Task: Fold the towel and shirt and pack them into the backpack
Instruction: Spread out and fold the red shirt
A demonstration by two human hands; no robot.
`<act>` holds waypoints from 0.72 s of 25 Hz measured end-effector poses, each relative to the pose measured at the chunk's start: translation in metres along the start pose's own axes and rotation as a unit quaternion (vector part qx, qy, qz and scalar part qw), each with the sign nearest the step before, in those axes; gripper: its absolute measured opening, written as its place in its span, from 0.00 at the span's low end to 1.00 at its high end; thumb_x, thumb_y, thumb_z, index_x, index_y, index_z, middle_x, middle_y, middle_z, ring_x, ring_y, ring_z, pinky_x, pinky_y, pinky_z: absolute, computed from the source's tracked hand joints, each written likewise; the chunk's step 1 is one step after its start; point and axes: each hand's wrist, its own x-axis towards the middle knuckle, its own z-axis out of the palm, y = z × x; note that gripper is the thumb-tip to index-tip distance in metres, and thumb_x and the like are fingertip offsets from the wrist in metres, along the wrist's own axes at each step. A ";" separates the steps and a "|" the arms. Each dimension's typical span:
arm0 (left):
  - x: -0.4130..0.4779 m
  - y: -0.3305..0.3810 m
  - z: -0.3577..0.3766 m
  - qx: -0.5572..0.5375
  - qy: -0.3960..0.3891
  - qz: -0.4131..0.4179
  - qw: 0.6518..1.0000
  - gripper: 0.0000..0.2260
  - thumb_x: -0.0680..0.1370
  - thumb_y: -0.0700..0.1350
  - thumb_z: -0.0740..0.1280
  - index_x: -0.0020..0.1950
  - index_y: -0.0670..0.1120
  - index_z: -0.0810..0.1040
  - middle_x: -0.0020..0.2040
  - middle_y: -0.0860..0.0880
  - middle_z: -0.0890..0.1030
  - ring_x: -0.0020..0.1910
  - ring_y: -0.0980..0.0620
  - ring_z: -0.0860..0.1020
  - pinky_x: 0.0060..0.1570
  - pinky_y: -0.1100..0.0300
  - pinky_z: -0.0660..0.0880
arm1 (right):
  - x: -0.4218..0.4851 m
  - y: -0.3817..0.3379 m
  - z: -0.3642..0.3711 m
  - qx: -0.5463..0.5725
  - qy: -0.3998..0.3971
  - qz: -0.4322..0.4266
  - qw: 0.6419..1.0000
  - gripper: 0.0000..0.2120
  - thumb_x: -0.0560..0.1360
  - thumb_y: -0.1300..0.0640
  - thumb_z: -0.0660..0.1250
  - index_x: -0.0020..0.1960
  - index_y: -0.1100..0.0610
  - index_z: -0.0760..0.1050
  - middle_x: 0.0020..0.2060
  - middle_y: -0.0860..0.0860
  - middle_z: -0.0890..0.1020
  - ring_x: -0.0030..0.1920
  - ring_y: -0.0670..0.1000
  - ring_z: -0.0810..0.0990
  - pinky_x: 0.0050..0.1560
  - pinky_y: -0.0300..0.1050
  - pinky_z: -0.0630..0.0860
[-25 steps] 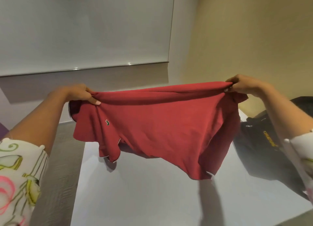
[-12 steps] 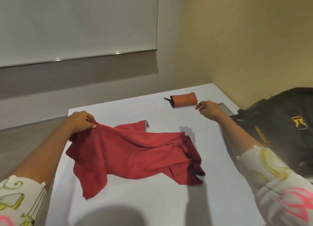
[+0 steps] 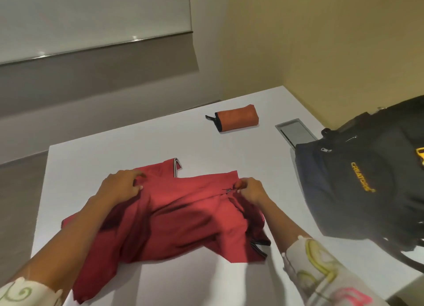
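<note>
The red shirt lies crumpled on the table, near - soft, light, floppy. The left hand grips its far left edge; the right hand pinches the far right - good places to hold.

L sleeve & R sleeve: cream fabric w/ yellow-green swirls, pink print on R, wavy cuff edges. L hand, R hand bare.

We can read one word, "CREATORS", in yellow letters. It is on the front of the black backpack.
</note>
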 end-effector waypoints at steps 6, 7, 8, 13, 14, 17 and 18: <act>0.032 0.043 0.032 -0.012 -0.029 0.065 0.997 0.14 0.77 0.55 0.67 0.62 0.61 0.77 0.51 0.54 0.78 0.56 0.49 0.77 0.59 0.53 0.72 | 0.029 0.003 0.038 -0.184 0.030 -0.089 0.978 0.18 0.75 0.58 0.61 0.64 0.49 0.75 0.55 0.54 0.77 0.58 0.57 0.74 0.54 0.50 0.76; 0.037 0.054 0.036 -0.011 -0.035 0.079 0.996 0.14 0.77 0.56 0.67 0.63 0.60 0.77 0.47 0.55 0.75 0.55 0.50 0.77 0.58 0.53 0.71 | 0.034 0.002 0.040 -0.202 0.039 -0.102 0.973 0.15 0.77 0.56 0.61 0.62 0.50 0.76 0.55 0.54 0.76 0.58 0.56 0.73 0.52 0.49 0.76; 0.043 0.065 0.039 -0.012 -0.038 0.096 0.995 0.15 0.77 0.58 0.66 0.63 0.60 0.77 0.46 0.55 0.74 0.55 0.50 0.77 0.58 0.53 0.70 | 0.040 0.001 0.041 -0.202 0.048 -0.115 0.971 0.12 0.78 0.55 0.61 0.59 0.51 0.78 0.54 0.53 0.75 0.57 0.55 0.73 0.51 0.48 0.76; 0.066 0.129 0.055 -0.038 -0.045 0.146 0.988 0.28 0.71 0.68 0.66 0.68 0.60 0.73 0.55 0.51 0.80 0.58 0.48 0.77 0.57 0.51 0.71 | 0.058 -0.032 0.028 -0.082 0.020 -0.210 0.974 0.06 0.78 0.56 0.65 0.49 0.54 0.81 0.48 0.52 0.79 0.51 0.52 0.75 0.52 0.49 0.74; 0.068 0.139 0.059 -0.065 -0.027 0.142 0.987 0.25 0.71 0.68 0.66 0.65 0.60 0.75 0.53 0.52 0.81 0.57 0.48 0.78 0.54 0.52 0.72 | 0.057 -0.042 0.024 -0.060 -0.001 -0.222 0.973 0.06 0.77 0.57 0.65 0.48 0.55 0.81 0.46 0.52 0.79 0.49 0.52 0.76 0.51 0.47 0.73; 0.075 0.146 0.065 -0.238 0.018 0.079 0.968 0.12 0.74 0.61 0.66 0.47 0.54 0.80 0.39 0.53 0.81 0.43 0.51 0.79 0.39 0.55 0.71 | 0.051 -0.060 0.014 0.052 0.060 -0.206 0.975 0.05 0.78 0.57 0.66 0.49 0.52 0.81 0.48 0.48 0.80 0.48 0.46 0.78 0.50 0.38 0.74; 0.077 0.142 0.066 -0.283 0.024 0.069 0.956 0.12 0.74 0.60 0.67 0.43 0.52 0.79 0.35 0.52 0.79 0.38 0.52 0.78 0.37 0.54 0.71 | 0.048 -0.060 0.011 0.098 0.113 -0.191 0.970 0.05 0.78 0.57 0.66 0.49 0.51 0.81 0.48 0.46 0.80 0.48 0.43 0.78 0.48 0.34 0.73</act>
